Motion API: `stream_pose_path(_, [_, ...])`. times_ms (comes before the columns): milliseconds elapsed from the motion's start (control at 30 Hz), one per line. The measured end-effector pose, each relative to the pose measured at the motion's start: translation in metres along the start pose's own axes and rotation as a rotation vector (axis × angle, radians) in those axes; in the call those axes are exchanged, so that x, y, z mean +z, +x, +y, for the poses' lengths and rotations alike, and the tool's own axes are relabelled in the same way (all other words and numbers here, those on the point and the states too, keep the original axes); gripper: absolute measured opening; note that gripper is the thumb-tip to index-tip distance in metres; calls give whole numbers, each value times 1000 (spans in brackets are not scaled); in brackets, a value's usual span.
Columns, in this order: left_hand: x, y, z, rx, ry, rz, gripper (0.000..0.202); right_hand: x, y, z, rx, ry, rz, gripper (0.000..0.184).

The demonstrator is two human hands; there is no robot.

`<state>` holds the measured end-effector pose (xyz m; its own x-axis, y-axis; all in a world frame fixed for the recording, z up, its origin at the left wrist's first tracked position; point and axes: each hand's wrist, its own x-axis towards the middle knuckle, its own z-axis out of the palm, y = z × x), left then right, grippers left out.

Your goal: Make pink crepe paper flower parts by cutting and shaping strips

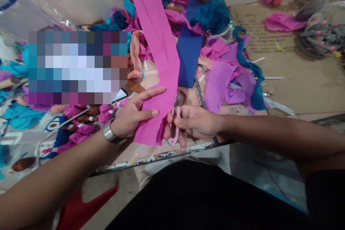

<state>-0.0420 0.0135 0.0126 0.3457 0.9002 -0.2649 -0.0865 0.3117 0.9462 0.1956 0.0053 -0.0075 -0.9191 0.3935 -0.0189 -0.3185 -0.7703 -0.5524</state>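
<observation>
A long strip of pink crepe paper (161, 43) runs from the back of the table down to its front edge. My left hand (132, 115), wearing a metal watch, holds the lower part of this strip between thumb and fingers. In my right hand (198, 120) are small pink-handled snips (176, 129), gripped between thumb and fingers. Their blades lie against the strip's right edge, which looks jagged there. How far apart the blades are, I cannot tell. A flat blue piece (188, 57) lies just behind the strip.
Purple crepe paper scraps (218, 82) and a curled teal strip (253, 73) lie on the right. Beyond them, a cardboard sheet (296, 90) bears a dark netted bundle (320, 36). Several tied pink bundles (78, 136) lie left, near a pixelated patch. A red stool (83, 205) stands below.
</observation>
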Motion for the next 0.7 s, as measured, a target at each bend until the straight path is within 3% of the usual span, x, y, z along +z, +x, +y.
stream_pose_path(200, [0, 0, 0, -13, -5, -7, 71, 1, 0, 0, 25, 11, 40, 39])
stream_pose_path(700, [1, -2, 3, -26, -37, -34, 70, -1, -1, 0, -12, 7, -10, 35])
